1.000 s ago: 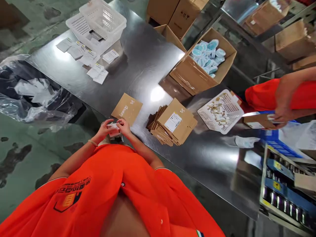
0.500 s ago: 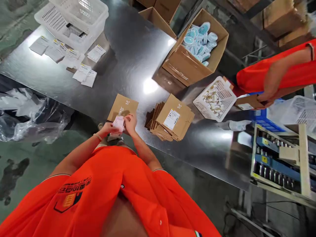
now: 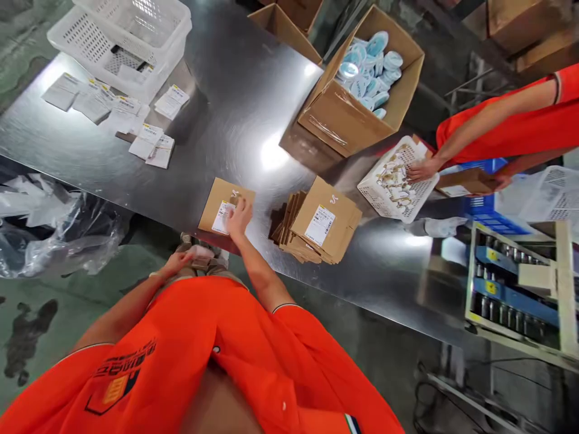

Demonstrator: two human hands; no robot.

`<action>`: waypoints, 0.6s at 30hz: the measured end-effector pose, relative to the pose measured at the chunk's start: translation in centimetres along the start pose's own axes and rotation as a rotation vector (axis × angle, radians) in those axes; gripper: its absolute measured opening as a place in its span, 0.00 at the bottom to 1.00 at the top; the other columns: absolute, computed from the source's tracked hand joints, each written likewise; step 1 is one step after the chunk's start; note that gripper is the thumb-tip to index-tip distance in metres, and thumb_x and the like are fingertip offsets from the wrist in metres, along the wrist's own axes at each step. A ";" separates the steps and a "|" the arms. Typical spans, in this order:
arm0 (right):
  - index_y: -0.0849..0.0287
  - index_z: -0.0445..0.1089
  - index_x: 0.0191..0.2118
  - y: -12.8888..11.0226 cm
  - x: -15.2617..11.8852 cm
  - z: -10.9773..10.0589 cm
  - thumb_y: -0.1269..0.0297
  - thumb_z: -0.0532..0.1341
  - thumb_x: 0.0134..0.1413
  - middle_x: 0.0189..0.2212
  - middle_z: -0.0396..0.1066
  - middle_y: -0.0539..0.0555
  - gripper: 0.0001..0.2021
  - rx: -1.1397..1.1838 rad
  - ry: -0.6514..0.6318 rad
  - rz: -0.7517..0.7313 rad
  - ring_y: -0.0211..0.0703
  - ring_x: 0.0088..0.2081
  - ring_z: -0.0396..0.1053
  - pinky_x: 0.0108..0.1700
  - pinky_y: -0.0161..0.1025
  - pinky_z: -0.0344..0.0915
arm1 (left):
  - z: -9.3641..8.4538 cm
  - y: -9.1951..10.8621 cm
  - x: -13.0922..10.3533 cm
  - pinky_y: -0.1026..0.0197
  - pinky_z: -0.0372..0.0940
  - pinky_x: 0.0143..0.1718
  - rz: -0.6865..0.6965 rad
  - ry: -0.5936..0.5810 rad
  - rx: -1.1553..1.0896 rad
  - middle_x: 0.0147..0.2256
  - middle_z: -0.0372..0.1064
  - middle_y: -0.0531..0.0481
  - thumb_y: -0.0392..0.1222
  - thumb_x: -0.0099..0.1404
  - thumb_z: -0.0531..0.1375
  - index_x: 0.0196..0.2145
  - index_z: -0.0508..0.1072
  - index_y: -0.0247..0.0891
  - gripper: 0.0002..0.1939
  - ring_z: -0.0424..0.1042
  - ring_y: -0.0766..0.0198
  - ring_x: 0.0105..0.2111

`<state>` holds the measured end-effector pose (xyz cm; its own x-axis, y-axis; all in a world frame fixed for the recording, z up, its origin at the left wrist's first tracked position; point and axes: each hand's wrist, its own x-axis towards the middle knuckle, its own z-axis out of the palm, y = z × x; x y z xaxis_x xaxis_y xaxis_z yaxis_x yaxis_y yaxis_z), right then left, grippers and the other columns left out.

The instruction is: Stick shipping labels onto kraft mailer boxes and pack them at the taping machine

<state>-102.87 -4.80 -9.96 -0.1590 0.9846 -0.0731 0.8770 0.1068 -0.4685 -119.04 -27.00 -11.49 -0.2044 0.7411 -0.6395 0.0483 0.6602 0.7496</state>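
A flat brown carton (image 3: pixel 212 202) lies at the near table edge, a white printed label (image 3: pixel 221 218) on its face. My right hand (image 3: pixel 239 217) rests on the carton at the label's right side, its fingers stretched out and slightly blurred. Low in front of my body, my left hand (image 3: pixel 178 263) is closed on a pinkish-white stack of labels (image 3: pixel 201 252), seen indistinctly. Just right of the carton stands a pile of folded cartons (image 3: pixel 330 205), the top one bearing a similar label (image 3: pixel 320 225).
White baskets (image 3: pixel 174 45) and several bundles of white slips (image 3: pixel 147 140) are at left on the metal table (image 3: pixel 235 120). An open box (image 3: pixel 348 120) holds blue-white round packs. A co-worker's hand (image 3: pixel 423 170) reaches into a white basket (image 3: pixel 375 196). A roller rack (image 3: pixel 520 295) stands right.
A label now sits on the carton at the edge. My right hand has moved onto it, while my left hand has drawn down and left with the stack. The co-worker's hand has entered the basket.
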 end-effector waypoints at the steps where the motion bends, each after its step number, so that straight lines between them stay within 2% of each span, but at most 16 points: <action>1: 0.61 0.65 0.74 -0.2 -1.0 0.4 0.64 0.64 0.69 0.74 0.61 0.71 0.31 -0.035 -0.075 -0.113 0.62 0.75 0.57 0.74 0.56 0.57 | -0.7 0.1 0.0 0.56 0.68 0.37 0.005 0.017 0.014 0.20 0.69 0.47 0.59 0.58 0.72 0.23 0.78 0.36 0.22 0.77 0.48 0.36; 3: 0.58 0.65 0.75 -0.2 -2.3 0.9 0.63 0.62 0.72 0.77 0.60 0.66 0.30 -0.066 -0.200 -0.242 0.60 0.79 0.53 0.77 0.56 0.54 | -1.5 1.3 0.6 0.56 0.70 0.42 0.036 0.024 0.025 0.26 0.75 0.46 0.61 0.60 0.70 0.28 0.81 0.36 0.22 0.78 0.47 0.40; 4: 0.58 0.66 0.75 0.0 -2.6 0.8 0.65 0.61 0.72 0.78 0.60 0.65 0.29 -0.052 -0.213 -0.224 0.59 0.79 0.52 0.77 0.56 0.53 | -1.7 2.3 1.2 0.56 0.71 0.44 0.061 0.033 0.024 0.29 0.78 0.45 0.59 0.60 0.70 0.31 0.82 0.36 0.21 0.79 0.47 0.42; 6: 0.61 0.67 0.74 1.0 -2.6 0.0 0.69 0.57 0.73 0.77 0.59 0.69 0.27 0.041 -0.116 -0.050 0.60 0.79 0.52 0.77 0.58 0.53 | -1.5 4.8 2.6 0.57 0.71 0.46 0.100 0.114 0.032 0.36 0.80 0.45 0.54 0.60 0.71 0.40 0.82 0.36 0.18 0.79 0.48 0.45; 9: 0.67 0.70 0.68 2.5 -2.3 -1.7 0.70 0.59 0.69 0.75 0.59 0.79 0.24 0.211 0.097 0.335 0.68 0.77 0.56 0.73 0.65 0.57 | -0.3 8.8 4.7 0.56 0.70 0.51 0.105 0.288 0.066 0.43 0.80 0.41 0.42 0.59 0.71 0.46 0.76 0.33 0.19 0.78 0.48 0.50; 11: 0.65 0.72 0.62 2.6 -2.5 -2.5 0.68 0.64 0.64 0.71 0.64 0.79 0.22 0.292 0.094 0.451 0.68 0.73 0.62 0.70 0.66 0.63 | 0.6 10.6 5.4 0.56 0.69 0.52 0.103 0.308 0.079 0.42 0.80 0.41 0.38 0.58 0.71 0.45 0.74 0.33 0.19 0.78 0.49 0.50; 13: 0.62 0.71 0.59 2.2 -2.9 -3.1 0.68 0.66 0.59 0.61 0.75 0.73 0.22 0.359 0.028 0.456 0.64 0.63 0.73 0.64 0.60 0.72 | 1.3 11.6 5.4 0.57 0.70 0.47 0.116 0.281 0.076 0.38 0.78 0.45 0.39 0.56 0.71 0.44 0.73 0.35 0.18 0.78 0.52 0.44; 15: 0.60 0.69 0.60 2.0 -3.2 -4.4 0.71 0.66 0.57 0.51 0.80 0.65 0.25 0.415 0.015 0.440 0.59 0.53 0.78 0.57 0.54 0.76 | 1.7 12.2 4.6 0.60 0.68 0.38 0.130 0.203 0.024 0.31 0.74 0.51 0.44 0.54 0.71 0.45 0.74 0.37 0.21 0.74 0.58 0.34; 16: 0.59 0.67 0.62 2.3 -3.2 -5.6 0.71 0.66 0.57 0.49 0.81 0.62 0.27 0.433 0.045 0.425 0.58 0.50 0.79 0.55 0.52 0.77 | 1.9 12.5 4.0 0.61 0.65 0.34 0.140 0.142 -0.011 0.28 0.71 0.55 0.47 0.54 0.71 0.47 0.75 0.37 0.24 0.71 0.61 0.29; 18: 0.57 0.63 0.66 4.4 -3.0 -9.4 0.69 0.65 0.59 0.52 0.80 0.61 0.29 0.463 0.177 0.340 0.58 0.53 0.79 0.58 0.52 0.76 | 2.4 13.4 2.7 0.63 0.59 0.28 0.184 -0.001 -0.056 0.23 0.64 0.59 0.54 0.54 0.70 0.51 0.76 0.37 0.30 0.62 0.65 0.22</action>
<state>-94.29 -5.94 -3.54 0.2085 0.9654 -0.1565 0.5704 -0.2500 -0.7824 -116.61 -15.86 -3.54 -0.1962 0.8489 -0.4908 0.0301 0.5055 0.8623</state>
